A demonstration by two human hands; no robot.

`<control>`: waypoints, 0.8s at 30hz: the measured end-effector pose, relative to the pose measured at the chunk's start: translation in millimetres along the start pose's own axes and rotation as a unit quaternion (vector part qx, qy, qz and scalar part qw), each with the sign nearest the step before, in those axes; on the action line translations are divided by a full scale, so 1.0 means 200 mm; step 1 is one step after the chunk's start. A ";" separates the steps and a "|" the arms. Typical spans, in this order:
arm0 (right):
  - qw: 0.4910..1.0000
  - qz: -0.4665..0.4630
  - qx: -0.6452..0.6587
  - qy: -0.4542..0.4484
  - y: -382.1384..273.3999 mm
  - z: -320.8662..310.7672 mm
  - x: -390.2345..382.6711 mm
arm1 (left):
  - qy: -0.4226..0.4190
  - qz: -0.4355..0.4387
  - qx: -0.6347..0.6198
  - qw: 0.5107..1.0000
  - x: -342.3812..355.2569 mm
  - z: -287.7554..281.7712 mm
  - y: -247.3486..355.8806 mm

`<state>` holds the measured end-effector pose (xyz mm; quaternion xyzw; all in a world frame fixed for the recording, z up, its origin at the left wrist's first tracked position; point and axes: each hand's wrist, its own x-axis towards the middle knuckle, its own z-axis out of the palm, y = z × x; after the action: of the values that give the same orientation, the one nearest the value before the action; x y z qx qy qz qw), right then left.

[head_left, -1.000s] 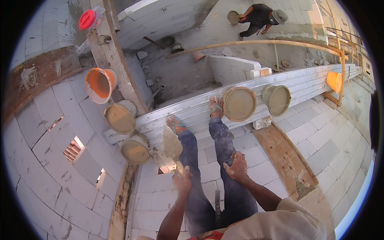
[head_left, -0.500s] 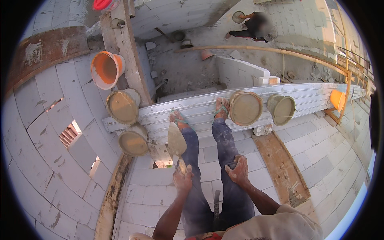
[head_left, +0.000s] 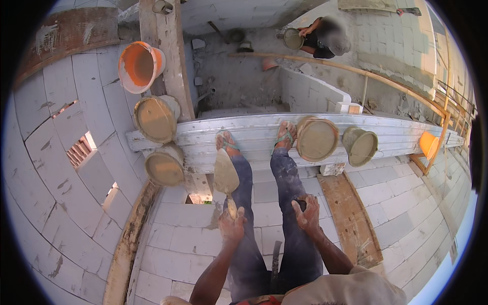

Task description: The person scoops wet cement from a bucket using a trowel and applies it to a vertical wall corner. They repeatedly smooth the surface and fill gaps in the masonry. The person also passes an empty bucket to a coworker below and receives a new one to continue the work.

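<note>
Pale, flat blocks (head_left: pixel 61 168) with thin lines between them fill much of this place, and some have rough chips and gray smears. Long metal planks (head_left: pixel 203 163) with shiny ridges run across, and two feet (head_left: pixel 227 144) in green flip-flops stand on them.

The left hand (head_left: pixel 232 225) has its fingers closed around the handle of a trowel (head_left: pixel 226 173). Its blade is flat, shaped like a leaf and coated with dry gray stuff. It is in front of the left leg, with its tip by the left foot. The right hand (head_left: pixel 308 213) is at the right knee with bent fingers. Something small and dark shows by them, but I cannot tell if they grip it.

Round buckets get in the way on both sides. Two gray buckets (head_left: pixel 174 105) of wet, muddy mix are on the left, near an orange bucket (head_left: pixel 160 61). Right beside the right foot is a mud-caked bucket (head_left: pixel 305 125), then a dull green one. Farther right is a small orange pail (head_left: pixel 428 146).

Beyond the planks, a long bamboo pole (head_left: pixel 325 63) crosses a dusty floor (head_left: pixel 239 86). Past it, another person (head_left: pixel 325 38) holds a bucket.
</note>
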<state>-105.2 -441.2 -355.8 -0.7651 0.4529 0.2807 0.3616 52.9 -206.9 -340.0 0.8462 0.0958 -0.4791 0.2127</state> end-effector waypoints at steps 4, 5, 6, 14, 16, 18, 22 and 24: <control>0.992 -0.084 0.087 0.046 -0.07 -0.03 0.29 | 0.002 0.018 -0.024 1.000 0.00 -0.05 0.07; 0.990 -0.095 0.096 0.048 -0.13 -0.07 0.39 | 0.003 0.015 -0.032 0.999 -0.01 -0.05 0.07; 0.988 -0.111 0.097 0.053 -0.17 -0.09 0.50 | 0.001 0.012 -0.040 0.999 -0.01 -0.04 0.07; 0.985 -0.112 0.132 0.019 -0.40 -0.03 1.48 | 0.013 0.032 -0.035 0.999 -0.05 0.02 -0.03; 0.984 -0.080 0.161 0.017 -0.38 0.05 1.72 | 0.010 0.027 -0.033 0.999 -0.06 0.01 -0.02; 0.969 -0.009 0.245 -0.007 -0.35 0.14 1.94 | 0.004 0.016 -0.044 0.999 -0.06 0.00 -0.02; 0.928 0.053 0.368 -0.033 -0.33 0.29 2.31 | 0.021 0.000 -0.082 0.996 -0.07 -0.01 -0.03; 0.925 0.067 0.375 0.020 -0.32 0.40 2.50 | 0.028 0.015 -0.073 0.997 -0.08 -0.03 -0.04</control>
<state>160.2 -600.4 -762.0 -0.5471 0.5828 0.0987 0.5927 45.9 -196.4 -326.8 0.8429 0.1239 -0.4437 0.2781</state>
